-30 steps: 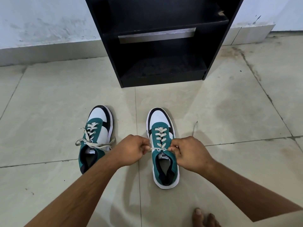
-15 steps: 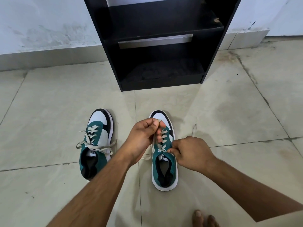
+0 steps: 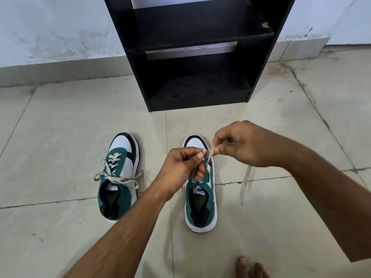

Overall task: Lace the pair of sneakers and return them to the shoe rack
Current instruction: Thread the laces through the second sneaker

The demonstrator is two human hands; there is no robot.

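Sneakers stand side by side on the tiled floor, toes toward the black rack, whose shelves hold nothing I can see. Left sneaker is laced, its ends lying loose across the top. Right sneaker is the one in work. A second ago both hands sat low at its top eyelets; now I have them raised above it, close together. Left hand is closed in a pinch on one lace end; right hand pinches the other strand, whose tail hangs free to the floor. I judge lacing complete and the knot starting. Both sneakers are not yet on the rack.
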